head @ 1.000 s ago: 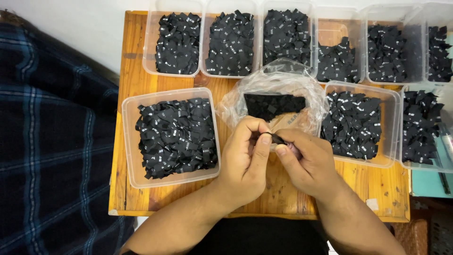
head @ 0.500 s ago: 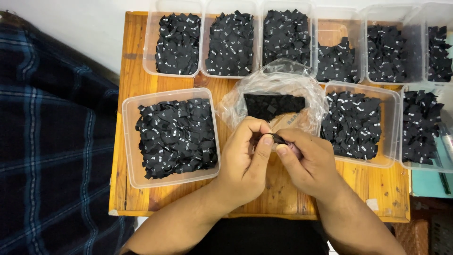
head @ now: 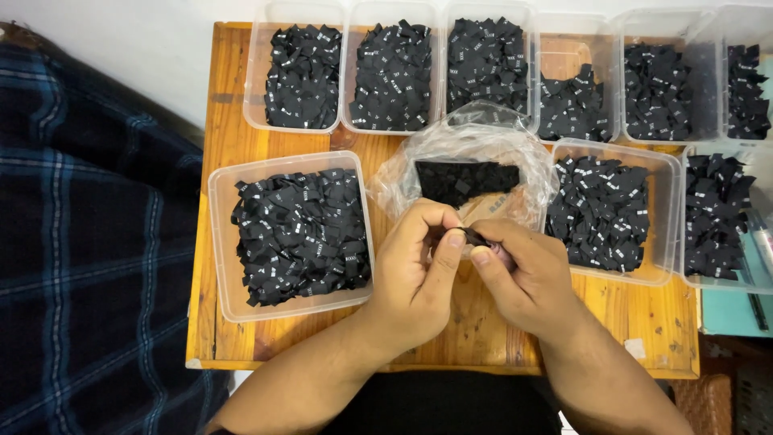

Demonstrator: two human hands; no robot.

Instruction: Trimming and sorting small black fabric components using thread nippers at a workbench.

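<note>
Left hand: my left hand is curled nearly closed, thumb and forefinger pinching one end of a small black tag.
Right hand: my right hand is likewise almost closed, fingertips on the other end of the same tag; whether more tags are tucked in the palm, I cannot tell.
Tag position: held between both hands, off the worktop, just in front of the bag. Likely raised so I can read its face.
Bag: clear plastic, mouth open towards me, a loose heap of black tags inside; it is the nearest supply.
Left tub: a clear tub near my left hand, well filled with black tags bearing small white marks.
Right tub: another tub just beside my right hand, same sort of contents.
Back row: further tubs along the far edge, each holding its own pile; apparently kept apart by kind.
Left margin: dark checked cloth beside the worktop.
</note>
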